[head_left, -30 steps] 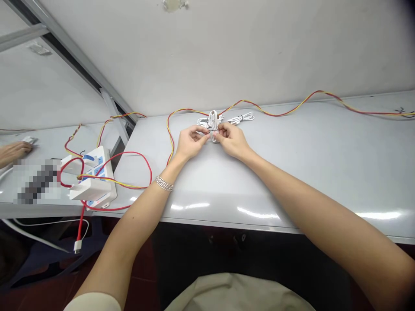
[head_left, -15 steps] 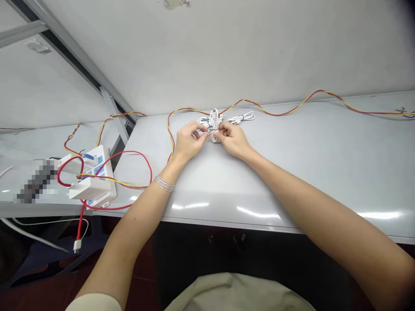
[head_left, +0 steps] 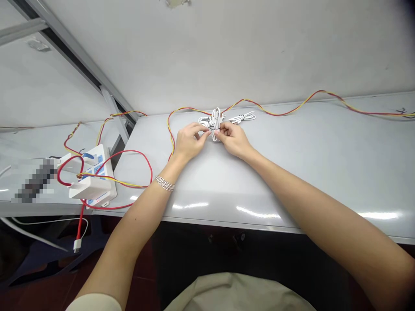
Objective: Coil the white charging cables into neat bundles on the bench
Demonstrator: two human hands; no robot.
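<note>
A coiled white charging cable (head_left: 216, 114) stands upright between my two hands, over the table. Around its middle runs a thin black twist tie (head_left: 213, 129). My right hand (head_left: 234, 139) pinches the coil from the right, thumb and fingers closed on it. With thumb and forefinger together, my left hand (head_left: 192, 140) grips the left end of the tie. Behind lie more white cable bundles (head_left: 204, 121), partly hidden by the held coil. Another tied white cable (head_left: 243, 117) rests just to the right.
Twisted red and yellow wires (head_left: 282, 114) run along the wall edge of the grey table (head_left: 308, 172). At left sits a white power strip (head_left: 112, 185) with plugs and looped red cables. A red cable's white connector (head_left: 77, 245) hangs below the table's front edge.
The held coil has shifted very slightly to the right and tilted a little. Both hands keep nearly the same place and grip.
</note>
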